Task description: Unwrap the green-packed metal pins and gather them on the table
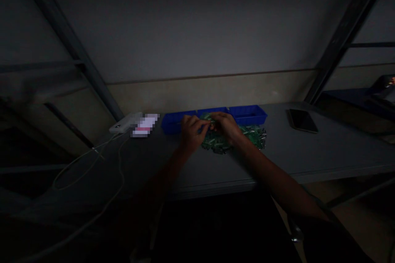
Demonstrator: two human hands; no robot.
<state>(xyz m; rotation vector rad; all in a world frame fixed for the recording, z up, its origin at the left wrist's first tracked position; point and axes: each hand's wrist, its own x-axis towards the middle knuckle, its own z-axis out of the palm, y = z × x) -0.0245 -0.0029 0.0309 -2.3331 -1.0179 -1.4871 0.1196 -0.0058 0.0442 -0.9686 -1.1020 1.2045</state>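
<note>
Both my hands meet over a heap of small green parts [249, 136] on a grey table [308, 152]. My left hand [191, 131] and my right hand [226, 126] have curled fingers pinching one small green piece [209, 122] between them. Just behind the hands stand blue plastic trays [247, 114] in a row. The scene is very dark, so the piece's shape is unclear.
A dark phone [303, 121] lies flat at the right of the table. At the left sits a white power bank [125, 123] with white cables [101, 152] trailing off the table's edge, beside a blurred card [144, 125]. Metal shelf struts rise on both sides.
</note>
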